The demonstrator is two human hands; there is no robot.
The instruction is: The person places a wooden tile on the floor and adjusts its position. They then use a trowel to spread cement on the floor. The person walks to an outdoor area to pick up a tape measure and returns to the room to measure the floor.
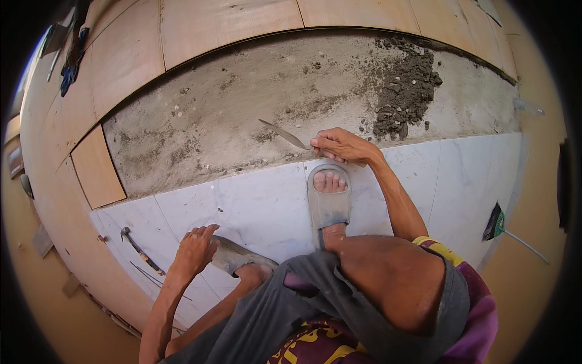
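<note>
My right hand (342, 145) is closed around the handle of a trowel (282, 133). Its narrow, pointed metal blade angles up and left over the rough grey mortar bed (224, 115), just past the edge of the white marbled tiles (260, 194). Most of the handle is hidden inside my fingers. On the left, my left hand (197, 249) hangs over the white tiles beside my sandal (233, 253), its fingers apart and holding nothing. A heap of dark crumbly mortar (407, 91) lies on the bed to the right of the trowel.
Wood-coloured panels (230, 27) border the bed's far side, with a smaller loose-looking piece (97, 167) at its left end. On the white tiles lie a claw hammer (142, 252) and thin rods (148, 274). A brush (496, 222) with dark bristles rests at the right.
</note>
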